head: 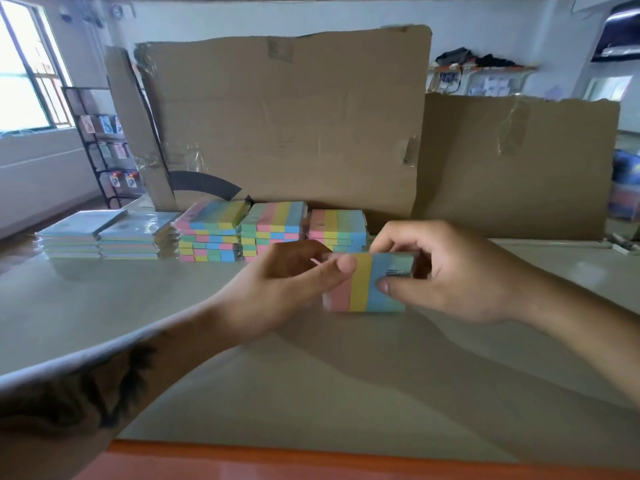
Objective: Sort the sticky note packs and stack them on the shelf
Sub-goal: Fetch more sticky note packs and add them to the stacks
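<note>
Both hands hold one striped pack (pixel 367 285) just above the desk (pixel 173 306), near the middle. The left hand (pixel 287 289) and right hand (pixel 446 271) pinch its opposite ends, probably to keep it flat for the far stacks (pixel 273 230).

The single head-worn camera looked forward and down, close over the table (pixel 104 306) at lower frame, cardboard sheets (pixel 284 126) filling the upper centre.
</note>
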The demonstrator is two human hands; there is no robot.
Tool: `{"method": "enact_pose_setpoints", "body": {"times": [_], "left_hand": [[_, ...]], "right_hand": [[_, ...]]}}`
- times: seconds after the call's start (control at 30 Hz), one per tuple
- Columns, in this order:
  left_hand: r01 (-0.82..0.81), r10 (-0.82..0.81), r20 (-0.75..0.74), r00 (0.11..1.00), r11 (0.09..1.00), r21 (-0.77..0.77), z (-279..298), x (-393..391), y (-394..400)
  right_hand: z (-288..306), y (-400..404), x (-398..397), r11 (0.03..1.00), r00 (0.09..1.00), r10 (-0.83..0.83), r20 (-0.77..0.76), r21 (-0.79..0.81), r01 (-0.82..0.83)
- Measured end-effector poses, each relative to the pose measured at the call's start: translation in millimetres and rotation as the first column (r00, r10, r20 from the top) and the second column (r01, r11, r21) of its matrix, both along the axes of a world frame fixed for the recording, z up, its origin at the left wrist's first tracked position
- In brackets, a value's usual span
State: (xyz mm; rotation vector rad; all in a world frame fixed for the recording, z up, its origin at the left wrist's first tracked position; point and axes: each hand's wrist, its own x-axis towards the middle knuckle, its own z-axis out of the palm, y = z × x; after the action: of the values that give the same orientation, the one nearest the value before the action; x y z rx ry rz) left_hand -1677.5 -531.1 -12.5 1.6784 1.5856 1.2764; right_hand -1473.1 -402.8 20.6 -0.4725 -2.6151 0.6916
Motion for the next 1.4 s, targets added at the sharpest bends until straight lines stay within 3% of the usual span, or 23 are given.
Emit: {"method": "enact_pose_setpoints", "body": {"times": [0.13, 0.23, 0.37, 0.43, 0.57, 0.67, 0.77, 0.87, 1.0, 1.2, 1.27, 1.33, 1.4], "left_hand": [[-0.020, 0.021, 0.100, 0.995, 1.000, -0.016, -3.5, -6.7, 4.3], [-0.013, 0.013, 0.095, 0.995, 1.000, -0.005, -3.4, -9.3, 4.2], [-0.003, 0.003, 0.158, 0.987, 1.000, 0.002, 1.1, -7.6, 3.4], [-0.015, 0.013, 0.173, 0.985, 1.000, 0.012, 3.0, -7.2, 3.4], [-0.073, 0.071, 0.189, 0.979, 0.997, 0.001, 4.4, -7.5, 4.6], [-0.108, 0.105, 0.168, 0.980, 0.994, 0.005, 4.5, -6.3, 5.2], [-0.111, 0.110, 0.137, 0.984, 0.994, 0.002, 3.6, -5.1, 4.2], [-0.082, 0.087, 0.121, 0.989, 0.996, -0.045, 4.0, -5.4, 2.6], [-0.075, 0.076, 0.008, 0.997, 0.994, -0.085, 13.6, -3.5, -7.4], [-0.112, 0.056, -0.267, 0.962, 0.973, -0.200, 20.6, -14.7, -32.5], [-0.203, 0.054, -0.440, 0.897, 0.932, -0.299, 21.6, -21.6, -45.3], [-0.334, 0.008, -0.674, 0.739, 0.872, -0.357, 21.6, -24.7, -59.9], [-0.376, -0.050, -0.769, 0.637, 0.851, -0.367, 17.7, -23.0, -69.8]], "right_hand": [[1.8, -0.7, 1.2, 0.974, 0.978, -0.058, -0.201, -0.228, 0.011], [-1.6, -1.6, -4.3, 0.895, 0.939, -0.117, -0.323, -0.444, -0.041], [-8.5, -6.0, -7.9, 0.742, 0.950, -0.093, -0.297, -0.657, -0.132], [-9.6, -8.0, -9.4, 0.784, 0.958, -0.073, -0.277, -0.609, -0.116], [-14.6, -3.2, -10.0, 0.930, 0.952, -0.115, -0.283, -0.367, 0.003], [-14.4, -1.8, -3.1, 0.999, 0.981, -0.022, -0.194, -0.038, 0.015], [-14.4, -1.9, -2.6, 0.925, 0.993, 0.103, -0.062, 0.372, -0.072], [-15.1, -1.9, -10.5, 0.820, 0.987, 0.144, -0.066, 0.566, -0.082], [-18.0, -6.0, -12.2, 0.813, 0.989, 0.136, -0.052, 0.577, -0.082], [-0.7, 0.8, -14.1, 0.924, 0.994, 0.072, -0.076, 0.380, -0.038], [8.9, 16.3, -25.9, 0.944, 0.996, 0.014, -0.089, 0.330, 0.016], [14.1, 35.8, -42.8, 0.957, 0.996, -0.036, -0.085, 0.282, 0.059], [14.1, 54.6, -60.2, 0.966, 0.995, -0.072, -0.064, 0.246, 0.086]]}}
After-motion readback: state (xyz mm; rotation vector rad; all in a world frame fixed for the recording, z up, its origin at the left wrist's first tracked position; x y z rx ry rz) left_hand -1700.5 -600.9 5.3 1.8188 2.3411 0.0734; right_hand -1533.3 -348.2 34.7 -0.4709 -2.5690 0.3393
